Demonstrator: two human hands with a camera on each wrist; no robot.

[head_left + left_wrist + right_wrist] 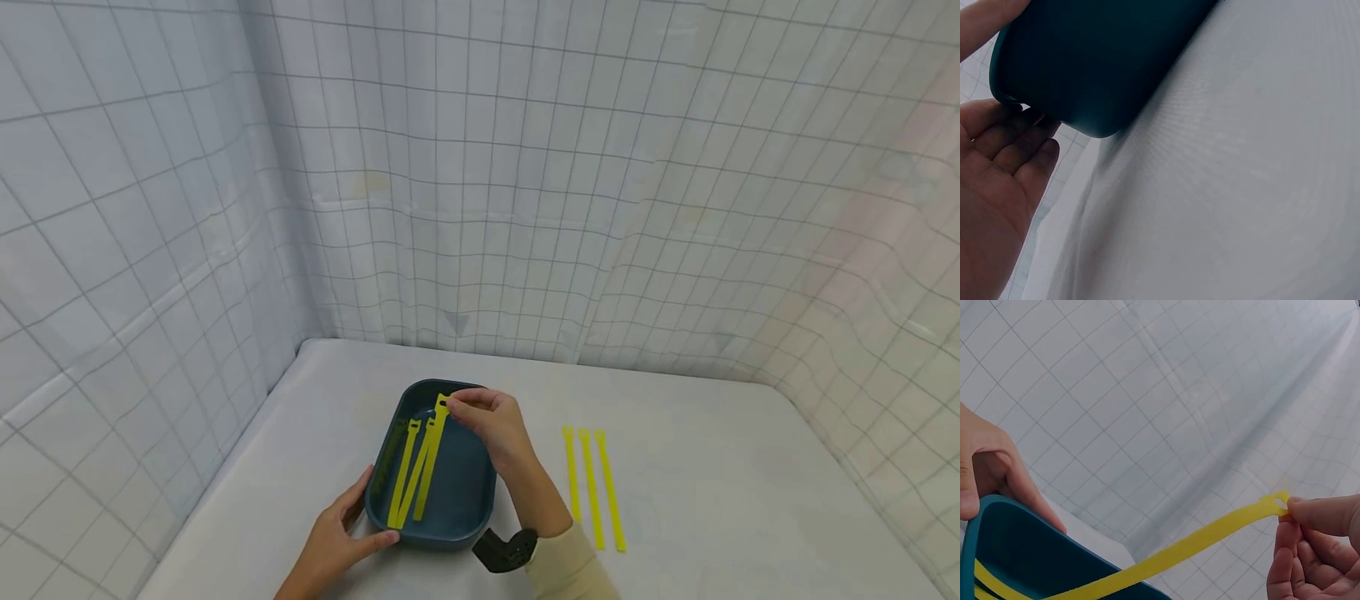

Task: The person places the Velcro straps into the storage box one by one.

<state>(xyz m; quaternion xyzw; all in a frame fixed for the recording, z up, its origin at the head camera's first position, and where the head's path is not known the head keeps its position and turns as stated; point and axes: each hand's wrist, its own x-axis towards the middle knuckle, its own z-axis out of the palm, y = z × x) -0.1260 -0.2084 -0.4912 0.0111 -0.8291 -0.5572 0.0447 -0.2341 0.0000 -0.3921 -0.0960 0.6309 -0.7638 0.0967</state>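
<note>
Leftmost, the left hand (337, 533) grasps the near left corner of a dark teal tray (465, 492), thumb on the near rim, fingers along the side. Left of the right hand's pinch, two loose yellow straps (404, 473) lie inside the tray. Between them and the right hand (491, 421) is the held strap (431, 458), its slotted end pinched between thumb and fingers, its length slanting down over the tray. Right of that grip, apart from the tray, three more straps (592, 490) lie side by side on the table. The step in hand looks like handling one strap at the tray; whether lowering or lifting cannot be told. Either move probably calls for a light pinch and a steady tray.
</note>
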